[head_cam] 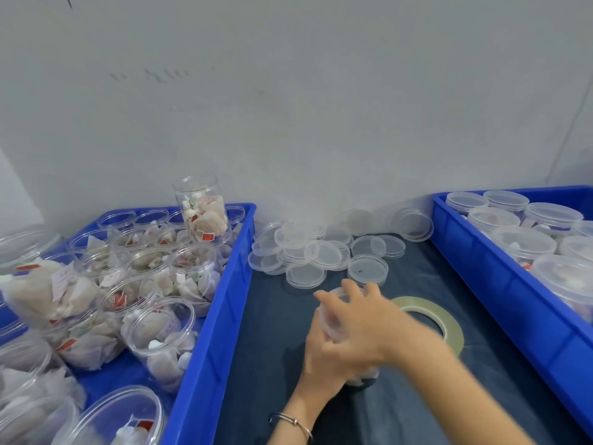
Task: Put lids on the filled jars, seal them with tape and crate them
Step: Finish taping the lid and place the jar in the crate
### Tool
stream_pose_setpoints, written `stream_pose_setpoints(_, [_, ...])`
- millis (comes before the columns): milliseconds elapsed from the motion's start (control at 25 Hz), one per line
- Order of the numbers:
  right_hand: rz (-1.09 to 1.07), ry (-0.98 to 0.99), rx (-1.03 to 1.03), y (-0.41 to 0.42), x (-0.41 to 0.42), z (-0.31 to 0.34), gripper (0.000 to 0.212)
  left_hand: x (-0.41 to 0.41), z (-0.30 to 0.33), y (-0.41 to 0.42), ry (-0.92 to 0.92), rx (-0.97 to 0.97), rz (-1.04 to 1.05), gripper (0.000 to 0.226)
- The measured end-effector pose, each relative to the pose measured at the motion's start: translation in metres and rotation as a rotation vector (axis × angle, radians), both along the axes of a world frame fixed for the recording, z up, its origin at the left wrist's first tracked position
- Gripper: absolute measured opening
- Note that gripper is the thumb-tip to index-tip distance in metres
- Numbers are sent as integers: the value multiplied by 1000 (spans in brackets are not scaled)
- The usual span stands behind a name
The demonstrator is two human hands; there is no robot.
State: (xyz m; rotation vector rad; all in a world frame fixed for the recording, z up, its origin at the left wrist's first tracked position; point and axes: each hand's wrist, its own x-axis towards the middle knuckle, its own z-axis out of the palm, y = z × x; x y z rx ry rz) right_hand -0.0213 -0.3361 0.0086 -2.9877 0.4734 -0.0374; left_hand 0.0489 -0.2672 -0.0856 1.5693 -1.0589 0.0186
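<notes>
The dark blue mat (pixel 272 332) in the middle serves as the reference. To its left, touching its edge, stands a blue crate (pixel 208 332) packed with clear open jars of tea bags (pixel 160 335), most upright or tipped against each other, none with a lid. One filled jar (pixel 203 208) stands taller at the far side of that crate, on top of the others.

On the mat itself, toward its near middle, both hands meet around one clear jar (pixel 333 319). The left hand (pixel 317 358), a metal bangle (pixel 293 423) on its wrist, wraps the jar's body from the side. The right hand (pixel 356 319) curls over the jar's top with fingers spread around the rim; whether a lid is under the palm cannot be told, as the hands are blurred.

At the mat's far end lies a loose heap of clear plastic lids (pixel 321 252), some overlapping and a few leaning against the grey wall (pixel 288 107). Just right of the hands, flat on the mat, lies a roll of clear tape (pixel 449 326), partly covered by the right wrist.

Right of the mat, a second blue crate (pixel 500 271) holds lidded jars (pixel 510 220) standing upright, close together.
</notes>
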Motion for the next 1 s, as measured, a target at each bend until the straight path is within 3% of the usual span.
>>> stream_pose_setpoints(80, [47,56,-102,-10,-10,9,68,-1,-5,-2,59,-53,-133,60])
stream_pose_setpoints(200, [-118,-16,-360,-6,-12,12,85,-4,-8,-4,182,-40,-115,50])
stream_pose_setpoints(280, [9,-20,-236,-13,-14,13,85,-2,-12,-3,276,-27,-110,57])
stream_pose_setpoints(360, [243,56,-59,-23,-20,19,65,-1,-13,-4,250,-38,-135,51])
stream_pose_setpoints(400, [347,15,-70,-24,-21,16,52,-3,-9,-4,214,-63,-130,43])
stream_pose_setpoints(440, [385,-103,-125,-19,-23,9,41,-2,-1,-4,2,49,-43,45])
stream_pose_setpoints(480, [326,-251,-209,-10,-23,-2,33,-8,13,-5,-63,129,27,52])
stream_pose_setpoints(520, [213,-344,-265,1,-22,-12,29,-8,10,-10,-279,123,207,56])
stream_pose_setpoints(600, [-5,-365,-332,20,-12,-25,29,-9,12,-5,-357,8,367,38])
stream_pose_setpoints(680, [-107,-300,-359,26,-4,-26,40,-17,7,-1,-251,97,181,12])
stream_pose_setpoints(760, [4,-225,-344,18,-2,-19,60,-17,7,0,118,21,5,21])
stream_pose_setpoints(800, [96,-194,-271,7,-4,-15,63,-15,5,1,154,57,-29,31])
stream_pose_setpoints(920, [149,-319,-41,-13,-13,-13,49,-19,7,-1,-301,209,219,51])
stream_pose_setpoints(1000, [21,-450,-69,-3,-18,-18,46,-25,11,-5,-438,296,210,65])
